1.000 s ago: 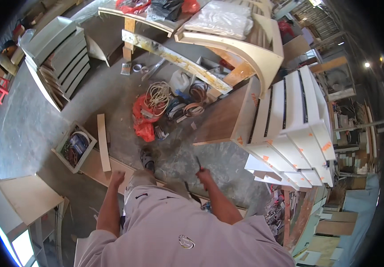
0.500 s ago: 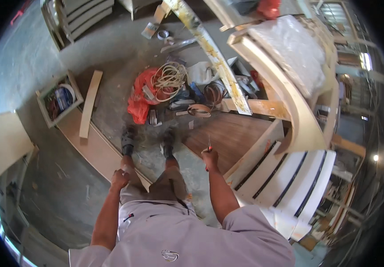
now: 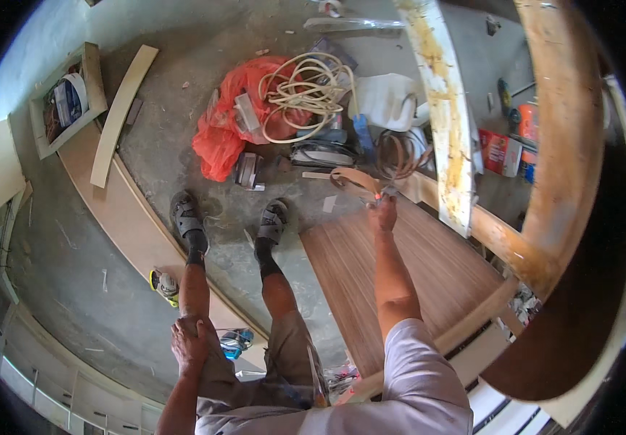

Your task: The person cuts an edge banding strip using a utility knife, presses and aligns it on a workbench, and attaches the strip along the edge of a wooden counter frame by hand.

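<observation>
My left hand rests on my left knee, fingers slightly apart over the leg. My right hand grips a small red-handled tool, its exact kind unclear, beside a loop of tan edge banding. Whether the hand touches the band I cannot tell. Under my right forearm lies a wood-grain panel. A darker coil of strip, a red plastic bag and a cream cable bundle lie on the floor ahead.
A long board crosses at left, with a wooden box at its end and power tools on it. A stained white beam and curved timber rise at right. A white jug stands behind the coils.
My view has tipped down and moved closer to the floor clutter. My right arm reaches farther forward with the tool to the banding; my left hand now lies on my knee.
</observation>
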The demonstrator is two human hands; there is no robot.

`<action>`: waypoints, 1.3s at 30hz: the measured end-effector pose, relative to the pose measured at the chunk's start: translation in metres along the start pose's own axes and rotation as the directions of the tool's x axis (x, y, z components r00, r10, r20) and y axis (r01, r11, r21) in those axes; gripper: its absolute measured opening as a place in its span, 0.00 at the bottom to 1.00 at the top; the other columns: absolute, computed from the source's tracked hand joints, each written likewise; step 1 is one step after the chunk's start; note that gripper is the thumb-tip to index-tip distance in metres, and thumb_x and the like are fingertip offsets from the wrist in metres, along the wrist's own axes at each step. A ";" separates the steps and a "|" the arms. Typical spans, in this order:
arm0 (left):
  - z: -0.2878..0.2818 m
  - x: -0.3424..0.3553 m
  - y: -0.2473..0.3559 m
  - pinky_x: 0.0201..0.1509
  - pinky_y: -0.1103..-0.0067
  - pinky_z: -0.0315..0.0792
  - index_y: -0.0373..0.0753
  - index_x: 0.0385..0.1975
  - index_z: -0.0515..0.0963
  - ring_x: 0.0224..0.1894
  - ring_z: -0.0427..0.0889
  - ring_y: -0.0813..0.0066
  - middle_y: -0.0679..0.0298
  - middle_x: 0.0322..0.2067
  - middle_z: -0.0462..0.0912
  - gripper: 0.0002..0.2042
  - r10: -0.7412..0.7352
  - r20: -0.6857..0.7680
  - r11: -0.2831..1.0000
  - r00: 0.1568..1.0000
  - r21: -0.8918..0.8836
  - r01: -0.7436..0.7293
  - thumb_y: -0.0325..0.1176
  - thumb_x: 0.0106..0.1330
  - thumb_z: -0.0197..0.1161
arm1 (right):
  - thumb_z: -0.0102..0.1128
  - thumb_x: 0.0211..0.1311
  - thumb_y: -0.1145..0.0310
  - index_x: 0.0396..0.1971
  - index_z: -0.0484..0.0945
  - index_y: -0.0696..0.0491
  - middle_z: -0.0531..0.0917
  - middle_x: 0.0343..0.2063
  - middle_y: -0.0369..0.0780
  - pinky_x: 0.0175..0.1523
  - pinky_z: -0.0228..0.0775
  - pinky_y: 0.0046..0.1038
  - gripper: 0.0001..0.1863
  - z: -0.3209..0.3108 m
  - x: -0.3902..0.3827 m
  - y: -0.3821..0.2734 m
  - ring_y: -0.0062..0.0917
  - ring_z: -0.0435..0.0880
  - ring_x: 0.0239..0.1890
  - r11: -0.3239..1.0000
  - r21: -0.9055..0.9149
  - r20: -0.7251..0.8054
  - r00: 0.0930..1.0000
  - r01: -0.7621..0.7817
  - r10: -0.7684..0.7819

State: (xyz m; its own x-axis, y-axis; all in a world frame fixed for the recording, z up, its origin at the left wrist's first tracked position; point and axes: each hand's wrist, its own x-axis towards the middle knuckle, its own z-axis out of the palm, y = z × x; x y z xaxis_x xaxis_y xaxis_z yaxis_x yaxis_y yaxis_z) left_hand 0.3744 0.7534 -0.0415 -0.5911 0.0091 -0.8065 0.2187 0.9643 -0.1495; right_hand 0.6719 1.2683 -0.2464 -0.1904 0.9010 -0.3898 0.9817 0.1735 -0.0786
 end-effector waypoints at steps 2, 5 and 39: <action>-0.006 0.005 0.008 0.57 0.54 0.72 0.30 0.51 0.72 0.52 0.78 0.41 0.42 0.48 0.77 0.27 0.013 -0.005 1.000 1.000 0.019 -0.013 0.51 0.67 0.60 | 0.76 0.50 0.67 0.51 0.76 0.58 0.76 0.53 0.51 0.54 0.77 0.44 0.28 0.024 0.020 0.002 0.50 0.81 0.52 0.999 -0.031 -0.052 0.998 0.038 -0.040; -0.011 0.008 0.013 0.56 0.54 0.72 0.31 0.48 0.73 0.51 0.78 0.42 0.43 0.46 0.77 0.26 0.016 -0.025 0.999 1.000 0.029 -0.015 0.50 0.65 0.61 | 0.74 0.52 0.67 0.49 0.77 0.57 0.77 0.50 0.51 0.49 0.80 0.45 0.24 0.052 0.038 0.008 0.50 0.83 0.50 0.989 -0.119 -0.112 0.989 0.084 -0.097; -0.051 0.032 0.255 0.54 0.60 0.76 0.42 0.47 0.83 0.51 0.83 0.46 0.46 0.46 0.85 0.18 0.723 0.096 0.639 0.684 -0.469 -0.610 0.50 0.70 0.60 | 0.68 0.66 0.53 0.33 0.80 0.50 0.82 0.23 0.35 0.29 0.68 0.25 0.15 -0.073 -0.169 -0.212 0.20 0.77 0.22 -0.096 0.534 0.830 0.542 -0.840 -0.130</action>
State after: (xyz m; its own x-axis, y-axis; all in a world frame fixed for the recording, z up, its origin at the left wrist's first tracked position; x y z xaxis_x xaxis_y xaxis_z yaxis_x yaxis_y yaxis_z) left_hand 0.3719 1.0130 -0.0760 -0.1717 0.6777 -0.7150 0.1363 0.7351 0.6641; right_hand 0.4962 1.1086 -0.0968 -0.2331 0.1361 -0.9629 0.0639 -0.9859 -0.1548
